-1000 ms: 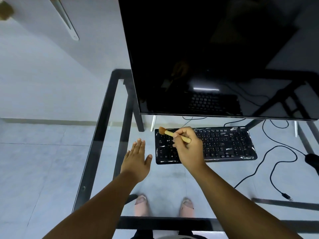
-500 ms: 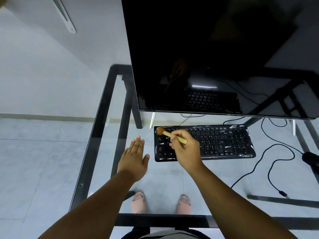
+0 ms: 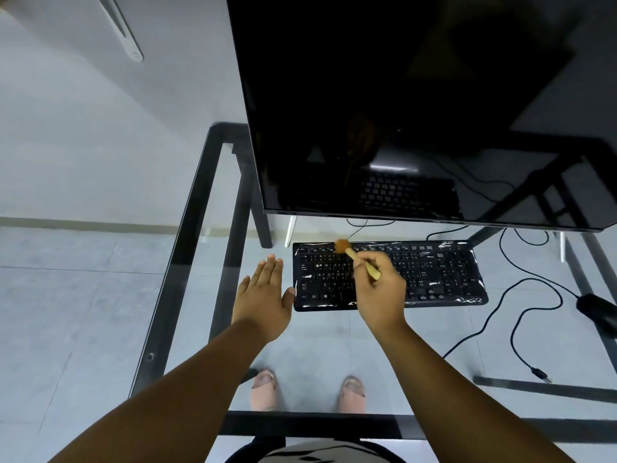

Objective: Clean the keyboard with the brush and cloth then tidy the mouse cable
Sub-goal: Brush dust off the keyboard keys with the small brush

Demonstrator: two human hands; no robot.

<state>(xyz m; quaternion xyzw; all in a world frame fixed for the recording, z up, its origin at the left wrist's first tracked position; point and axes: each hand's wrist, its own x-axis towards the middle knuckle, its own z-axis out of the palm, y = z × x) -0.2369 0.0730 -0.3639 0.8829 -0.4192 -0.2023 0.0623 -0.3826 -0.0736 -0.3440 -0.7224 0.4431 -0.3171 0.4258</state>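
Observation:
A black keyboard [image 3: 444, 275] wrapped in clear plastic lies on the glass desk under the monitor. My right hand [image 3: 380, 295] grips a small wooden-handled brush [image 3: 362, 262]; its brown bristles touch the keyboard's top row, left of centre. My left hand [image 3: 263, 297] rests flat and open on the glass just left of the keyboard. A black mouse [image 3: 597, 310] sits at the right edge, its black cable [image 3: 521, 315] looping loosely across the desk to a free USB plug [image 3: 541, 374]. No cloth is in view.
A large dark monitor [image 3: 417, 105] overhangs the keyboard's far edge. The glass desk has a black metal frame [image 3: 187, 248]. Below the glass I see my feet in pale slippers [image 3: 265, 389] on a tiled floor.
The brush head has swept right along the keyboard's top row, from the left corner toward the centre. My left hand stays flat beside the keyboard.

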